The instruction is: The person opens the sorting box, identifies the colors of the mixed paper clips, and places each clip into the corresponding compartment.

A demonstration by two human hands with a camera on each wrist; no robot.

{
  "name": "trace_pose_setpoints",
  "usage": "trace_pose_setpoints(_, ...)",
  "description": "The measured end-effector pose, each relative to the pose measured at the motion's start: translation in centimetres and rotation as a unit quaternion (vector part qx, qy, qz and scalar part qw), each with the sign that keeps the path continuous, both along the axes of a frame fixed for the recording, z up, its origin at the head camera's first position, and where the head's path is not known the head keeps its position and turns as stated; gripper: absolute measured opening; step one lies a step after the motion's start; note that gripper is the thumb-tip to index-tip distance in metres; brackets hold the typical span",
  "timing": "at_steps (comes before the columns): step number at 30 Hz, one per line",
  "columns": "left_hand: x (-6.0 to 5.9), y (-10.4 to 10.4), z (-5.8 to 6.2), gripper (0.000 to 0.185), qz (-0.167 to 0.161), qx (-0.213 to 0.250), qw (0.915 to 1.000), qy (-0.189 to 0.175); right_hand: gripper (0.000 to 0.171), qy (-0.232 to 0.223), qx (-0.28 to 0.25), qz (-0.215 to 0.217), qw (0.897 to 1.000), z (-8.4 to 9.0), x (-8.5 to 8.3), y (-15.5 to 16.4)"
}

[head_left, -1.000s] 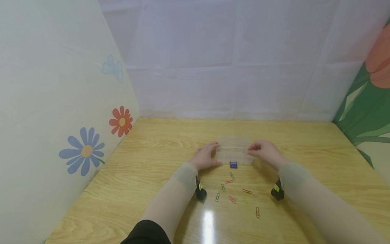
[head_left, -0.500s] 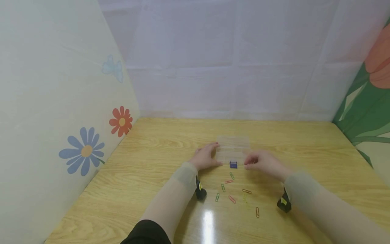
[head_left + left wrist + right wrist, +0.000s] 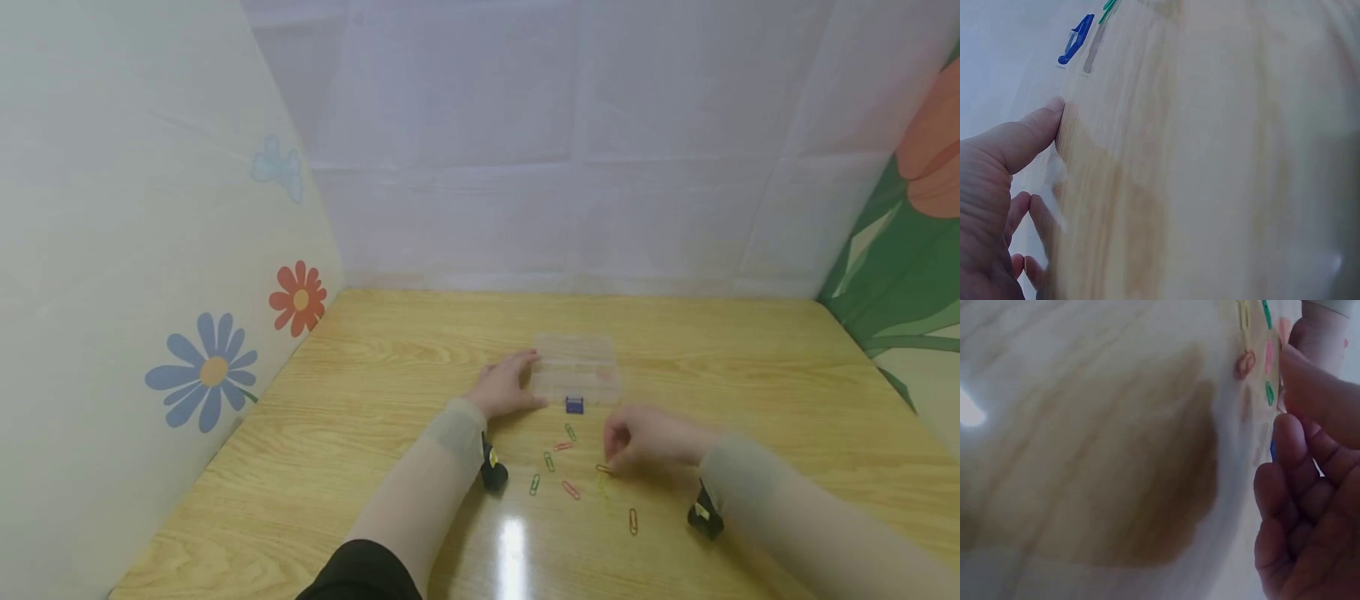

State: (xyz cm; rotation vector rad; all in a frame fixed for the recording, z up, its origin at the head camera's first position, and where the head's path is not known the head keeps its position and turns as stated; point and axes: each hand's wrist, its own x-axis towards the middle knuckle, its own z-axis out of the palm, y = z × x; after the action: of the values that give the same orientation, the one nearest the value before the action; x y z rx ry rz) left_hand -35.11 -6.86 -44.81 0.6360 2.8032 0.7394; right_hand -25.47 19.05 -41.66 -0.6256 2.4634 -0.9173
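Head view shows the right hand (image 3: pixel 647 440) low over the counter (image 3: pixel 405 367), its curled fingertips at an orange paper clip (image 3: pixel 607 470); whether they already pinch it is too small to tell. That clip lies flat, its long axis running roughly left to right. Other clips lie scattered near it, one orange one (image 3: pixel 633 522) pointing away from the person. The left hand (image 3: pixel 504 385) rests with straight fingers against the left end of a clear plastic box (image 3: pixel 576 375), which lies crosswise. Both wrist views are blurred; the right one shows curled fingers (image 3: pixel 1297 506) beside smeared clips.
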Motion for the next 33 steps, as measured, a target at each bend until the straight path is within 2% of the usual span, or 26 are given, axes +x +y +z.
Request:
trace_pose_setpoints(3,0.0,0.0,0.0,0.086,0.0,0.004,1.0,-0.001,0.022,0.004,0.024,0.005,1.0,-0.4,0.2,-0.2)
trace_pose_setpoints(7,0.1,0.0,0.0,0.086,0.001,0.007,1.0,-0.003,0.023,0.004,0.048,-0.008,0.999,-0.4,0.6,-0.7)
trace_pose_setpoints(14,0.1,0.0,0.0,0.086,0.002,0.006,1.0,-0.002,0.016,-0.024,0.049,-0.047,0.997,0.1,1.1,-1.4)
trace_pose_setpoints(20,0.1,0.0,0.1,0.085,0.001,0.004,1.0,-0.002,0.016,-0.03,0.051,-0.053,0.997,0.0,1.0,-1.4)
trace_pose_setpoints(33,-0.3,0.0,-0.3,0.086,0.0,-0.005,1.0,0.003,0.014,0.017,0.022,-0.044,0.999,0.0,0.0,-1.0)
